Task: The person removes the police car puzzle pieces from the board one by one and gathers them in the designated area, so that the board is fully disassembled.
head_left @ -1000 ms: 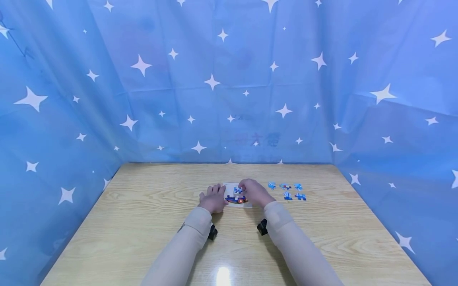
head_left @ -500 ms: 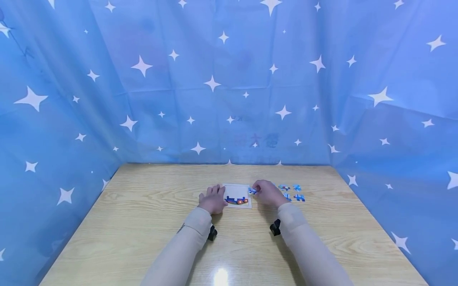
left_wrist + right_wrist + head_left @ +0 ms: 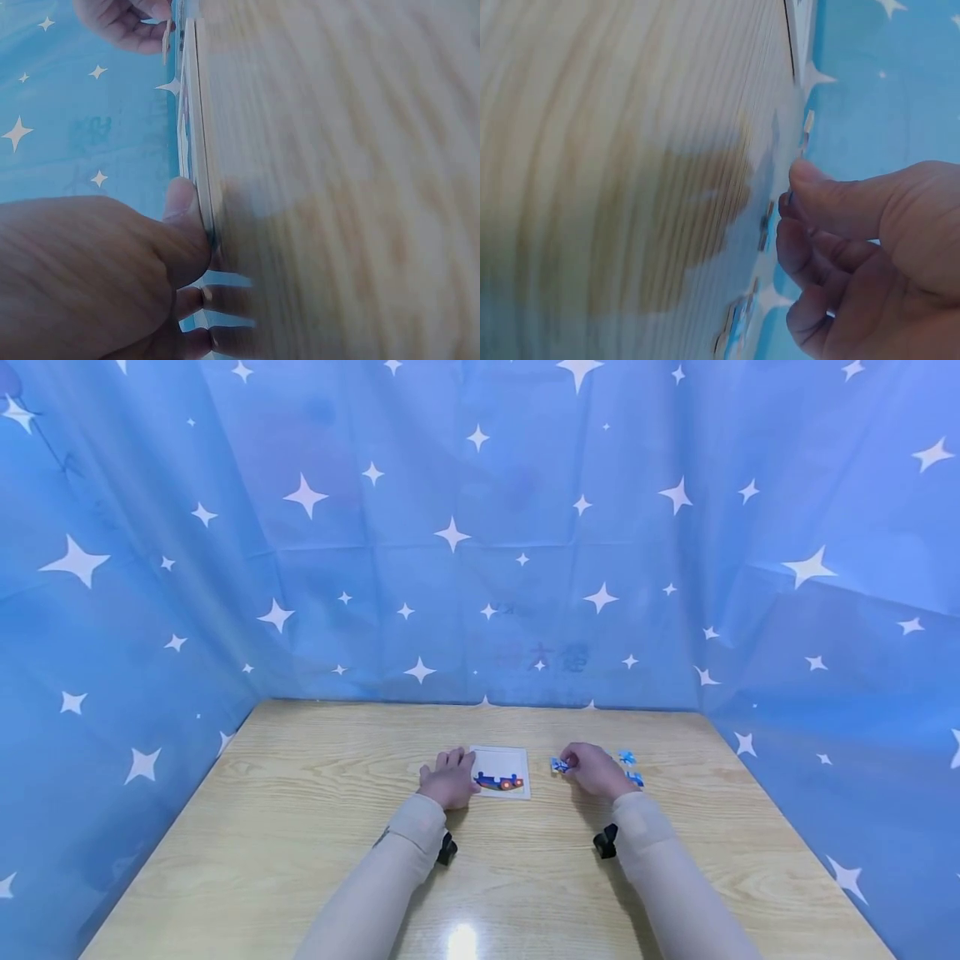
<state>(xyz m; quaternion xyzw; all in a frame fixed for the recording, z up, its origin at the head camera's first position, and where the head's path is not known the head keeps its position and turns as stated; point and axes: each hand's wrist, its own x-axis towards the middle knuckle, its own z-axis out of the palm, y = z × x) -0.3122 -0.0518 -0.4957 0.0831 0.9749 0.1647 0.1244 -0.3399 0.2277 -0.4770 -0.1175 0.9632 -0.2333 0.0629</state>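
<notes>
it looks to me as if the blue puzzle piece (image 3: 558, 766) could slip or turn, since the right hand (image 3: 594, 772) pinches it only between thumb and fingertips, and a low knuckle might nudge the loose pieces (image 3: 627, 757) close by. the piece is right of the puzzle board (image 3: 498, 762), apart from it; the left hand (image 3: 447, 783) lies at the board's left side, fingers loosely spread, thumb touching its edge.

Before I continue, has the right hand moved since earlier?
Yes: in the head view the right hand went right, from over the puzzle board to beyond its edge.
</notes>
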